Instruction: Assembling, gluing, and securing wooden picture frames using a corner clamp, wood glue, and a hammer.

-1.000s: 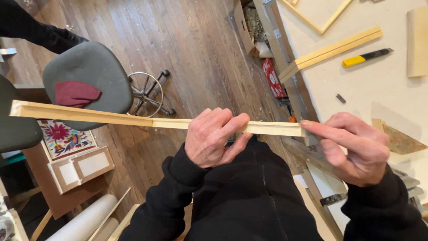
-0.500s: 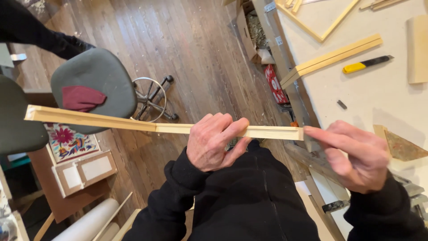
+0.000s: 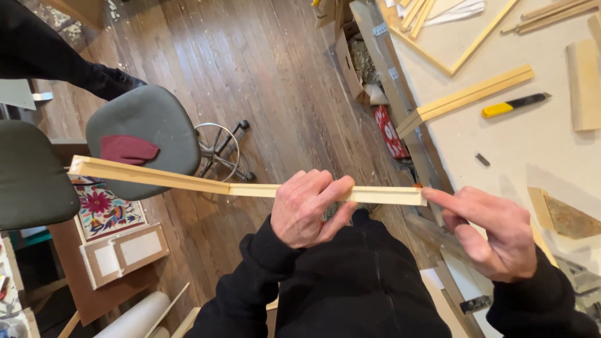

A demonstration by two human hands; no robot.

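I hold a long pale wooden moulding strip (image 3: 188, 183) level in front of my body, its far end reaching out over a grey swivel chair (image 3: 143, 138). My left hand (image 3: 310, 209) is wrapped around the strip a little right of its middle, fingers curled over the top. My right hand (image 3: 491, 231) is at the strip's right end, the index finger stretched out and touching the end face, the other fingers loosely curled. My black sleeves and torso fill the bottom of the view.
A white workbench (image 3: 538, 150) on the right carries more wooden strips (image 3: 466, 99), a yellow-handled utility knife (image 3: 513, 105), a wooden frame (image 3: 451, 37) and offcuts. A second chair (image 3: 31, 175), a floral picture (image 3: 103, 209), small frames and a roll stand on the wood floor at left. Another person's dark legs (image 3: 56, 56) are at top left.
The view has shifted slightly, so the strip and both hands sit a bit lower and further right. My grip on the strip is the same; the right index finger stays at its end.
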